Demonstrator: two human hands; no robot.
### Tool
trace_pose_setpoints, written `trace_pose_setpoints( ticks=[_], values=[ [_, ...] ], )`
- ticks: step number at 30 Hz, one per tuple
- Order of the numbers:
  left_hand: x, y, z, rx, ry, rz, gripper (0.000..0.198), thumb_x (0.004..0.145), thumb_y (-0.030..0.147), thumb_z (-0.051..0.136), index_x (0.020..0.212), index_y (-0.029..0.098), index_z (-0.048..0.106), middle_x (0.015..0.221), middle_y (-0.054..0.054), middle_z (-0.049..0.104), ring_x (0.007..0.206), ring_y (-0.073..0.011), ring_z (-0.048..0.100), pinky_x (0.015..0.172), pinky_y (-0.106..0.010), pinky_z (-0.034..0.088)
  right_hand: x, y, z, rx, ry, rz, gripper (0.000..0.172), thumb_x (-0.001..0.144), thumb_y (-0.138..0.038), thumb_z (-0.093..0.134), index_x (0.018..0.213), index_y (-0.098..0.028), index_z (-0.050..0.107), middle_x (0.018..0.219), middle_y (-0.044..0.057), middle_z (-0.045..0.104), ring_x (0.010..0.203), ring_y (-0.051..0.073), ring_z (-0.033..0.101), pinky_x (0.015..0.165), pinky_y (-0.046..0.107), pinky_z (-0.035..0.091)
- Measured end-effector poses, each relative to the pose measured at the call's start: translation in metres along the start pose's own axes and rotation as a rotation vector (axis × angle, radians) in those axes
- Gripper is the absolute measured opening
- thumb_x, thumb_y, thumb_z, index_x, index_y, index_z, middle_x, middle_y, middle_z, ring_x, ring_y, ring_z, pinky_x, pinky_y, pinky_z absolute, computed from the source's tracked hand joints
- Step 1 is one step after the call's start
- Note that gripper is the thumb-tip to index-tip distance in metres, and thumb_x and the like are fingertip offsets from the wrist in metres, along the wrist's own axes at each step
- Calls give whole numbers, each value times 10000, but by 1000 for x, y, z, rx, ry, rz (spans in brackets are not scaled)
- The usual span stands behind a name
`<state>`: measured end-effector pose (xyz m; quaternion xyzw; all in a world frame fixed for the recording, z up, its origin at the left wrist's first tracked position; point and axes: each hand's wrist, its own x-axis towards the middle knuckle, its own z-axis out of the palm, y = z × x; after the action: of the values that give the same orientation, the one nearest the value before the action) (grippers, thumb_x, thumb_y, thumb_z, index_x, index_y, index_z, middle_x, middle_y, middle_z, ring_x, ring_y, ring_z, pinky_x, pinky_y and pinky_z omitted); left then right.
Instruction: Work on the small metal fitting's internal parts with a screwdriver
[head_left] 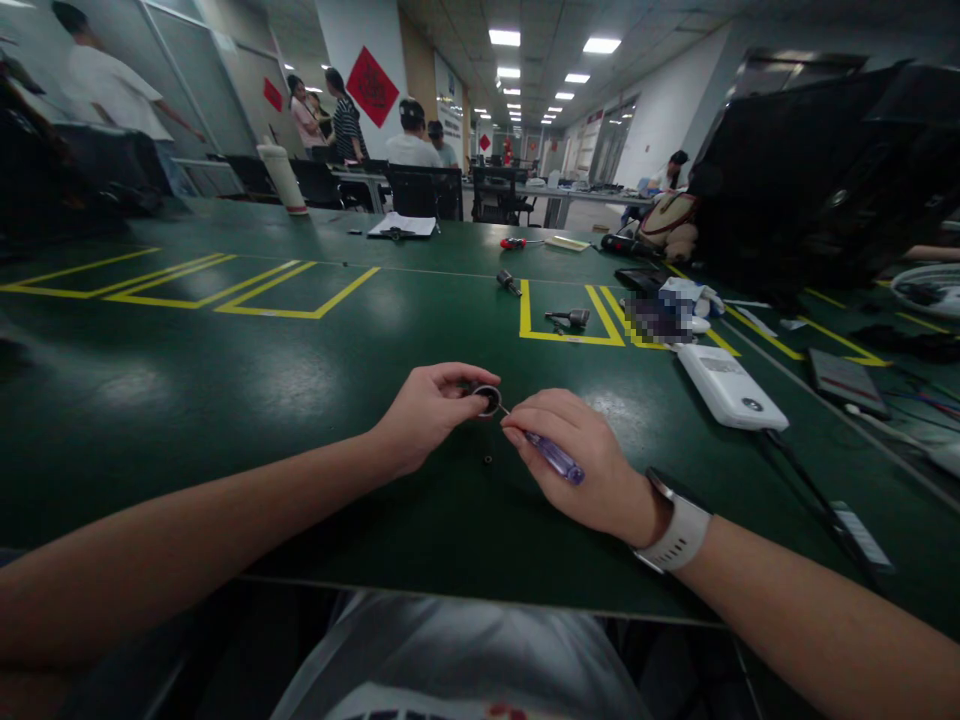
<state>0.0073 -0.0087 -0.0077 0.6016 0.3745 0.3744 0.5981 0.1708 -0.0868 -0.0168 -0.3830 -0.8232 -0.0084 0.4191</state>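
Note:
Between thumb and fingers, my left hand (424, 415) grips a small round metal part, a ring-like piece (489, 400) with a dark hollow facing right. My right hand (574, 450) is closed on a screwdriver (553, 458) with a clear purple handle. Its thin shaft points up and left, and the tip is at or near the ring's opening; contact cannot be made out. A tiny dark round piece (487, 460) lies on the green table (315, 510) just below the hands. A pale-strapped watch (679, 530) is on my right wrist.
Two dark metal parts, one (508, 282) by the yellow tape and one (570, 318) inside it, lie ahead. A red-handled screwdriver (514, 243) is farther back. At right are a white power bank (731, 388) with a black cable and a dark monitor (817, 180). A bottle (283, 180) stands back left.

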Motion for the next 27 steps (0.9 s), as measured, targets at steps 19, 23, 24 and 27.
trace_pose_setpoints(
  ticks=[19, 23, 24, 27],
  values=[
    [3, -3, -1, 4, 27, -8, 280, 595, 123, 715, 874, 123, 692, 771, -40, 714, 698, -150, 653, 739, -305, 532, 2, -5, 2, -83, -27, -13, 127, 859, -138, 465, 901, -152, 583, 850, 99, 662, 803, 200, 585, 735, 362, 481],
    [5, -5, -3, 3, 23, -2, 287, 582, 130, 722, 868, 121, 696, 780, -46, 714, 713, -158, 653, 735, -314, 533, 1, -4, 4, -69, -20, 19, 121, 860, -149, 481, 917, -160, 587, 878, 94, 668, 835, 201, 599, 763, 364, 488],
    [5, -6, -3, 1, 24, -4, 291, 581, 127, 721, 871, 123, 697, 789, -46, 714, 721, -160, 654, 738, -316, 533, 1, -3, 4, -71, -20, 24, 120, 860, -153, 485, 922, -163, 587, 888, 91, 669, 843, 201, 602, 777, 367, 488],
    [5, -5, -2, -4, 27, -17, 300, 599, 113, 706, 898, 131, 699, 807, -46, 718, 744, -162, 656, 754, -314, 530, 2, -1, 4, -105, -36, -1, 124, 857, -146, 488, 928, -162, 588, 891, 87, 676, 854, 206, 606, 826, 386, 482]
  ],
)
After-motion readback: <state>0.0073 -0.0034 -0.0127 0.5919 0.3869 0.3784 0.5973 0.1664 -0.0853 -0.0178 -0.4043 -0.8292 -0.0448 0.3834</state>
